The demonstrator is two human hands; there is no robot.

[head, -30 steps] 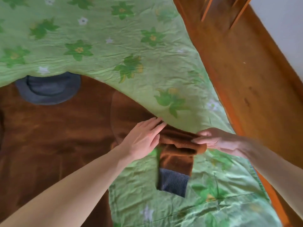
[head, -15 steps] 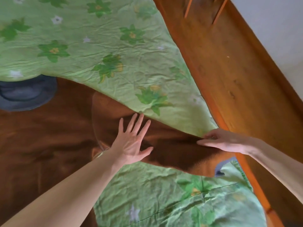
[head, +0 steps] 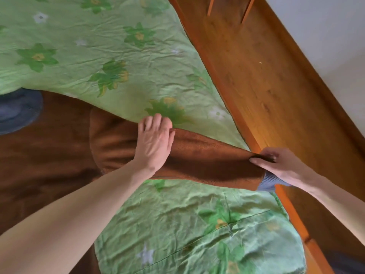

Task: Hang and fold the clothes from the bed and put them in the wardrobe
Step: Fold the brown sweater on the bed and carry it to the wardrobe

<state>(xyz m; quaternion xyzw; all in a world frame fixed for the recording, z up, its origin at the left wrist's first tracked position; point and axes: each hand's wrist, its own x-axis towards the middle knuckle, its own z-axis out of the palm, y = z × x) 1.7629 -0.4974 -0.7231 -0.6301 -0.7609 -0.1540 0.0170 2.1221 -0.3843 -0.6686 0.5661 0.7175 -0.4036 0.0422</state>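
Observation:
A brown fleece sweater [head: 45,155] lies spread on the bed at the left, its grey collar [head: 17,110] at the left edge. Its right sleeve [head: 207,159] stretches out to the right across the bedspread, ending in a grey ribbed cuff [head: 266,181]. My left hand [head: 154,143] grips the upper edge of the sleeve near the shoulder, fingers curled over the fabric. My right hand [head: 280,165] pinches the sleeve's far end just above the cuff, at the bed's edge.
The bed is covered by a green bedspread [head: 98,46] with a flower print, wrinkled in front. An orange wooden bed frame [head: 233,107] runs diagonally along the right. Beyond it are a wooden floor [head: 276,80] and a white wall [head: 325,26].
The sleeve, folded back a second ago, has been pulled out straight to the right. My left hand went from lying flat with spread fingers to gripping the sleeve's upper edge.

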